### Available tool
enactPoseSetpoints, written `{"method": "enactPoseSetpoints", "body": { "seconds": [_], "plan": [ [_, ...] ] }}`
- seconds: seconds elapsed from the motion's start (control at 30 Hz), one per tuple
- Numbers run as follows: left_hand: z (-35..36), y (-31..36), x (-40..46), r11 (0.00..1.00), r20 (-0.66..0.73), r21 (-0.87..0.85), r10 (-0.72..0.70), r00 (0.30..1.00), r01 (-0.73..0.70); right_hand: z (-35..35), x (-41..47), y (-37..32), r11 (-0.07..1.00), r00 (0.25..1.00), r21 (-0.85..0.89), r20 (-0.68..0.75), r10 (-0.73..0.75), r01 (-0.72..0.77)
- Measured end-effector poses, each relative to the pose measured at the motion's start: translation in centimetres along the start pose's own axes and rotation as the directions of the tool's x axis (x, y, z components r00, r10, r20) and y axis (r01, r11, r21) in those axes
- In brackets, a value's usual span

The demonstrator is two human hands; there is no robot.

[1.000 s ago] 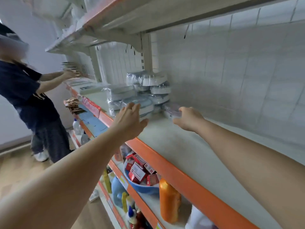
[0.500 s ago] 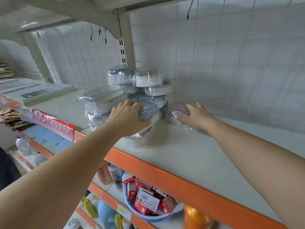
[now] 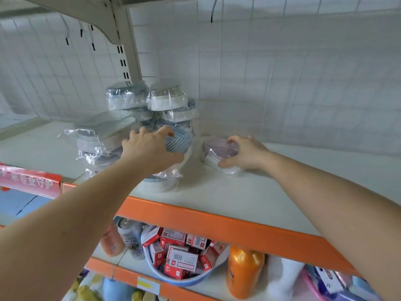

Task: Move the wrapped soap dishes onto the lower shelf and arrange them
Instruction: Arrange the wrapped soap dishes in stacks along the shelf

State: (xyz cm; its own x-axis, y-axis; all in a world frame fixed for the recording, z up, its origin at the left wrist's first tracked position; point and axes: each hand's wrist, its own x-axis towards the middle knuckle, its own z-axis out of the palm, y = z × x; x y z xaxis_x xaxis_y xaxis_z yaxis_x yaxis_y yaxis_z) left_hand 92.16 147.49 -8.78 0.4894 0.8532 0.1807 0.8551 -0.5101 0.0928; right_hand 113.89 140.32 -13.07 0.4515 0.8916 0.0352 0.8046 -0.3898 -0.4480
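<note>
Wrapped soap dishes [image 3: 149,105] (stacked) on shelf [image 3: 227,192]

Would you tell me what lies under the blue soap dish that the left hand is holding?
Under the blue soap dish held by the left hand sits another wrapped dish on the shelf. The forearm hides its left part.

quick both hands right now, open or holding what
left hand: fingers curled over the blue wrapped soap dish, gripping it
right hand: gripping the purple wrapped soap dish on the shelf
</note>
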Motion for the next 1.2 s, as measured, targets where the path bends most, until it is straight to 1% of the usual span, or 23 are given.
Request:
{"method": "enactPoseSetpoints", "body": {
  "seconds": [0.13,0.27,0.43,0.57,0.73,0.9,1.07,1.2],
  "plan": [
    [-1.6,3.9,-1.1,0.993,-0.042,-0.058,0.097,0.994,-0.1,-2.5,-3.2,2.2,0.997,0.992,0.045,-0.111,0.064,-0.059],
    [-2.8,10.4,-2.7,0.97,-0.081,-0.12,0.202,0.976,-0.211,-7.5,-8.3,6.4,0.989,0.956,0.056,-0.252,0.15,-0.14],
    [-3.2,22.1,-7.1,0.906,-0.13,-0.216,0.343,0.93,-0.364,-14.2,-17.8,14.4,0.964,0.883,0.043,-0.393,0.256,-0.261],
    [-2.8,33.2,-12.8,0.836,-0.177,-0.257,0.453,0.874,-0.486,-19.0,-27.3,21.8,0.93,0.811,0.041,-0.477,0.34,-0.366],
    [-2.6,46.3,-21.5,0.721,-0.208,-0.322,0.578,0.789,-0.613,-24.4,-39.3,30.6,0.862,0.718,0.024,-0.542,0.436,-0.506],
    [-2.9,56.5,-27.9,0.624,-0.214,-0.366,0.666,0.715,-0.691,-27.9,-48.4,37.1,0.8,0.621,0.074,-0.59,0.516,-0.595],
    [-3.1,64.9,-31.6,0.564,-0.215,-0.344,0.73,0.648,-0.75,-30.9,-54.0,42.5,0.736,0.531,0.095,-0.631,0.566,-0.671],
    [-2.6,71.2,-33.2,0.512,-0.21,-0.356,0.772,0.6,-0.782,-32.8,-56.8,47.0,0.688,0.465,0.133,-0.646,0.606,-0.713]
  ]
}}
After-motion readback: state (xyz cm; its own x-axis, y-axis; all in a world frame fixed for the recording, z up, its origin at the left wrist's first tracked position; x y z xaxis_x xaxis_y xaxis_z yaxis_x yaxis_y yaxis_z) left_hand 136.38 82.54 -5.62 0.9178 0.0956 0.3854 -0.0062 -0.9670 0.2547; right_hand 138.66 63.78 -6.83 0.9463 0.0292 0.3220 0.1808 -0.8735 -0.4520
